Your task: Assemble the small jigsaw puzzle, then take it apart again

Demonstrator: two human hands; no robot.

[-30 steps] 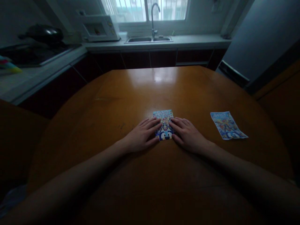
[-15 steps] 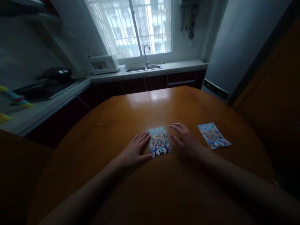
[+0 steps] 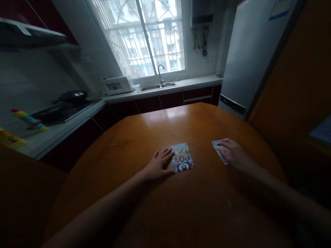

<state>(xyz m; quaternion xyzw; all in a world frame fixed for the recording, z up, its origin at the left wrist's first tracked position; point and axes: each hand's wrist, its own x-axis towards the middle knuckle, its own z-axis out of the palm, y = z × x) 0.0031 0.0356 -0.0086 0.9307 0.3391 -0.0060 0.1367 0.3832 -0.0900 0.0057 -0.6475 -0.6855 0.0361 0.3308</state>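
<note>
A small colourful picture card (image 3: 182, 157) lies flat near the middle of the round wooden table (image 3: 160, 131). My left hand (image 3: 158, 165) rests flat beside its left edge, fingers stretched out and touching the card. A second colourful card (image 3: 218, 150) lies further right. My right hand (image 3: 234, 154) lies on top of it, fingers extended, covering most of it.
Behind the table a counter runs with a sink and tap (image 3: 160, 82), a white microwave (image 3: 116, 86) and a hob with a dark pan (image 3: 71, 96). A grey fridge (image 3: 248, 58) stands at the right. A wooden panel (image 3: 300, 79) stands at the far right.
My right hand left the middle card and moved right onto the second card. My left hand stayed beside the middle card. The view tilted upward.
</note>
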